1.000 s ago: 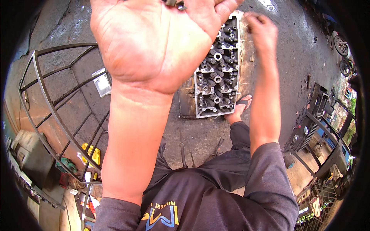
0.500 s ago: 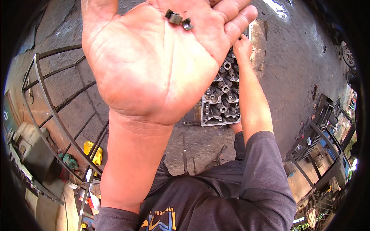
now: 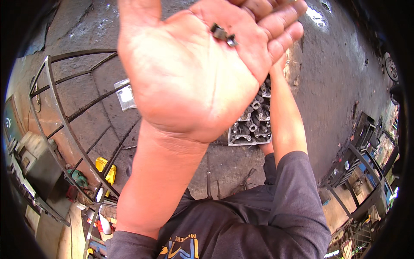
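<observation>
My left hand (image 3: 194, 82) is raised palm up close to the camera, fingers stretched out, the topmost parts cut off by the edge. Two small, dark, curved metal pieces (image 3: 219, 32), which look like split valve keepers, lie loose on its palm. Below and to the right stands an engine cylinder head (image 3: 252, 127) with rows of ports and bolts, its upper part covered by my left hand. My right hand (image 3: 279, 65) reaches to the far side of the cylinder head; its fingers are hidden behind the left hand's fingers.
Cardboard (image 3: 293, 64) lies by the cylinder head. On the left are a metal bar frame (image 3: 64, 116), a clear plastic packet (image 3: 125, 96) and a yellow container (image 3: 105, 169). A dark metal rack (image 3: 360, 157) stands at the right, beside the stained concrete floor (image 3: 336, 86).
My left hand has shifted right and slightly down in the picture, the metal pieces still on its palm. It now covers most of my right hand, and the plastic packet has come into sight.
</observation>
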A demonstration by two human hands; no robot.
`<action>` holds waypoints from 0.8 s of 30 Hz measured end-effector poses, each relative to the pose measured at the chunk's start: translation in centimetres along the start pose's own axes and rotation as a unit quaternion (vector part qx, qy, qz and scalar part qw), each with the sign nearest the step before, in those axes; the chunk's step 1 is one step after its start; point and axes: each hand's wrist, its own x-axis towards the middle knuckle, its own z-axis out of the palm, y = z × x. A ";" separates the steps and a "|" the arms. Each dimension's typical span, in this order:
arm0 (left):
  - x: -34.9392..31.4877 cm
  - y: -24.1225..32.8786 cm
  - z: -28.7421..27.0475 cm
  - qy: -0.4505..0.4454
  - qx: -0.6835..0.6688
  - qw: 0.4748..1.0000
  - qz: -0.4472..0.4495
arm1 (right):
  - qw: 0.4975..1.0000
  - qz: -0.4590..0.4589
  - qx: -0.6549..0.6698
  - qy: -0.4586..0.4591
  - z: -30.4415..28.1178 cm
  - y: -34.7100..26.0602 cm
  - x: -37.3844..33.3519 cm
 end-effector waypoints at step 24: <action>0.4 -1.1 1.9 -0.033 0.006 0.999 0.004 | 0.883 -0.425 0.193 -0.039 -26.4 -26.4 -19.4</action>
